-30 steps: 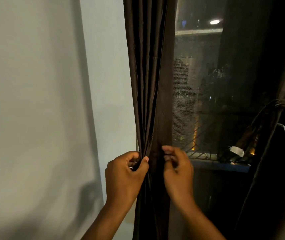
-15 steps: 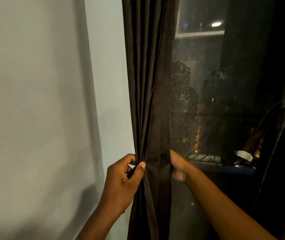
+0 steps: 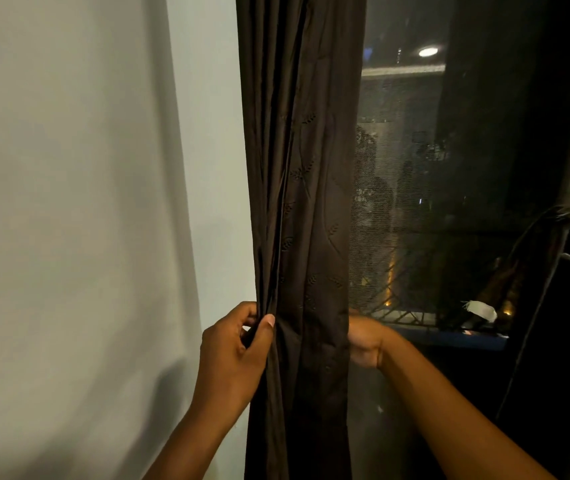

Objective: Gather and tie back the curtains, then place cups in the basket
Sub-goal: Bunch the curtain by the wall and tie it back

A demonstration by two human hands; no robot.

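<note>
Brown curtain point(image 3: 302, 209) pinched by left hand point(image 3: 233, 358); right hand point(image 3: 363, 341) behind it, grip unclear

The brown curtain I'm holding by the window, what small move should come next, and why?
Probably slide the right hand further round behind the curtain toward the left hand, closing the bundle. The left grip pinches only the front folds, the right edge hangs loose, and no tie is round it yet.
</note>
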